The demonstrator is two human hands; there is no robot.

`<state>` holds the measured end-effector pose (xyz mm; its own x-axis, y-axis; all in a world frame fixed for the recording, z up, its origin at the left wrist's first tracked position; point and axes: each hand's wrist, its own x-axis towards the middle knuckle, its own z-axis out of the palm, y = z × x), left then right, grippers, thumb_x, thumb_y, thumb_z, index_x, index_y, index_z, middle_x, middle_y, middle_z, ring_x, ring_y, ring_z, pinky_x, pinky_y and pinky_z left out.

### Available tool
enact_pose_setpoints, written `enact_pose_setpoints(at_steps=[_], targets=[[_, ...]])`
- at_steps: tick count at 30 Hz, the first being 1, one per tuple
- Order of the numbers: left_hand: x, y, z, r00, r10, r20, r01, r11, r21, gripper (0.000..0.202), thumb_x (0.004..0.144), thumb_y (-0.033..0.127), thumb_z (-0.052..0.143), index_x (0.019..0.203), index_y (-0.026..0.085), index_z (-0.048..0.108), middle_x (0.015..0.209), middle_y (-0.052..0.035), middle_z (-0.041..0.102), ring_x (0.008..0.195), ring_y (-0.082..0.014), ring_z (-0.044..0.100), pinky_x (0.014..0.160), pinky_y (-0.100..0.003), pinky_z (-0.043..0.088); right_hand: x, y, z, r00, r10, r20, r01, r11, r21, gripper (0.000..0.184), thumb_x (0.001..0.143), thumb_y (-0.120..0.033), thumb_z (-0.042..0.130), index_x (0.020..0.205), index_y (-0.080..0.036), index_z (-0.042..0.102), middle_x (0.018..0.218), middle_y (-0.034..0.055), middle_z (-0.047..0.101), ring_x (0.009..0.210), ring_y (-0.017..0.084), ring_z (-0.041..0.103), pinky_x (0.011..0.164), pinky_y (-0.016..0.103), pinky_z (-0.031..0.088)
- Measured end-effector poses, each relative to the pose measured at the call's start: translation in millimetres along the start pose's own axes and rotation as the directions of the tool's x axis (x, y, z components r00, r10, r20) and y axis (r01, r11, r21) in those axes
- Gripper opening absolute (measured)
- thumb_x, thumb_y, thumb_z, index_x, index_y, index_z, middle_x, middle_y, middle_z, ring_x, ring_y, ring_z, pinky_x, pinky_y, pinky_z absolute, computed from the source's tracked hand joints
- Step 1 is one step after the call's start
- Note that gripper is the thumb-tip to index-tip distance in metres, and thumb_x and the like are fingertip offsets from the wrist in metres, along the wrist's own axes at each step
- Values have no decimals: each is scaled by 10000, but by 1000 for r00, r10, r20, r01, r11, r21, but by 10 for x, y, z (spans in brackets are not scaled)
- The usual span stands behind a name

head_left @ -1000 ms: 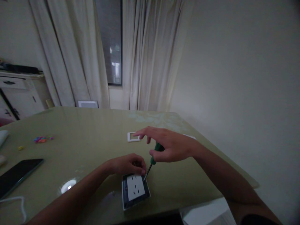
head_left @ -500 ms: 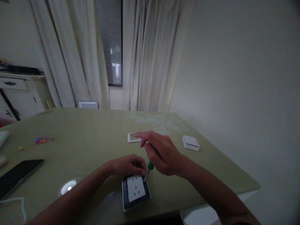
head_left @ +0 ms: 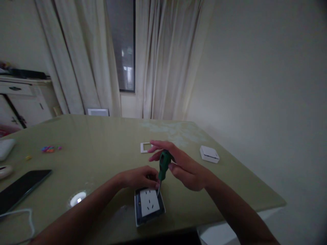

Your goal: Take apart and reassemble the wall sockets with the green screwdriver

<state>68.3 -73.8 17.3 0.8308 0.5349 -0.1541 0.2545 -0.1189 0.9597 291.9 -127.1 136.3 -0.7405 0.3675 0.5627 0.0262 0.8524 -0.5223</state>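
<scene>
A wall socket, white face in a dark frame, lies flat near the table's front edge. My left hand rests curled on its far edge and presses it down. My right hand is closed loosely round a green-handled screwdriver, fingers partly stretched out. The screwdriver stands nearly upright with its tip at the socket's top right corner. A white square cover frame lies just beyond my right hand.
A white switch block sits at the right of the olive table. A dark phone, a white cable and small coloured bits lie at the left. Curtains, a window and a wall stand behind.
My right hand has turned on the screwdriver, and the green handle has swung up from slanted to nearly upright. My left hand has stayed on the socket.
</scene>
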Motion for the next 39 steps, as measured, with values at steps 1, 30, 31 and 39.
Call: enact_pose_setpoints(at_steps=[1,30,31,39], targets=[[-6,2,1,1000,-3,-7,3,1000,3,249,871,424,786,884,190,700,786,16,659,695,-159,615,651,-257,490,-4,6,-22,1000,-5,29,3,999,49,606,1093,-225,446,1673,-260,274,1467,151,603,1260,228,663,1041,456,579],[8,-26,-5,1000,-24,5,24,1000,-5,294,848,463,799,906,190,707,761,23,643,664,-154,595,632,-258,487,-65,141,63,930,44,-364,-110,980,-164,328,869,-307,879,1158,-240,740,949,20,659,840,163,630,791,310,564],[9,-26,-7,1000,-22,5,22,1000,-3,291,848,460,798,902,189,705,761,24,641,667,-153,593,641,-260,490,-69,128,53,938,46,-342,-107,981,-159,331,894,-301,853,1197,-245,734,1026,43,677,933,183,656,858,334,570],[-14,16,4,1000,-13,-8,13,1000,8,307,830,470,813,858,201,670,758,27,627,671,-155,585,628,-257,472,-96,50,35,992,31,-125,-31,1000,4,411,958,-332,798,1352,-283,692,1081,46,723,990,188,688,891,347,580]])
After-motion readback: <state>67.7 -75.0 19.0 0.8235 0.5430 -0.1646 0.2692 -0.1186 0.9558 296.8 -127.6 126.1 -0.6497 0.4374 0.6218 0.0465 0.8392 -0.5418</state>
